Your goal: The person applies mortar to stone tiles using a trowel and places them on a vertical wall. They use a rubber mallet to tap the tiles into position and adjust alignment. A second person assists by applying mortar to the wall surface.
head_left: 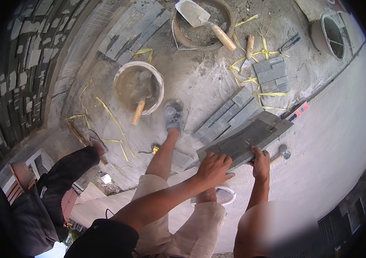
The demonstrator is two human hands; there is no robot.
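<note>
My left hand and my right hand grip the lower edge of a long, dark grey stone veneer panel, the left with fingers curled on it and the right with thumb and fingers around its edge. Beside the panel on the right lie a hammer with a light handle and a red-marked level. More grey stone panels lie just beyond it. A yellow tape measure is near my left foot.
Ahead are a mortar bucket with a wooden-handled tool, a tub with a trowel, yellow straps, another bucket and tile stacks. A stone-clad wall stands left. A person in dark clothing is at lower left.
</note>
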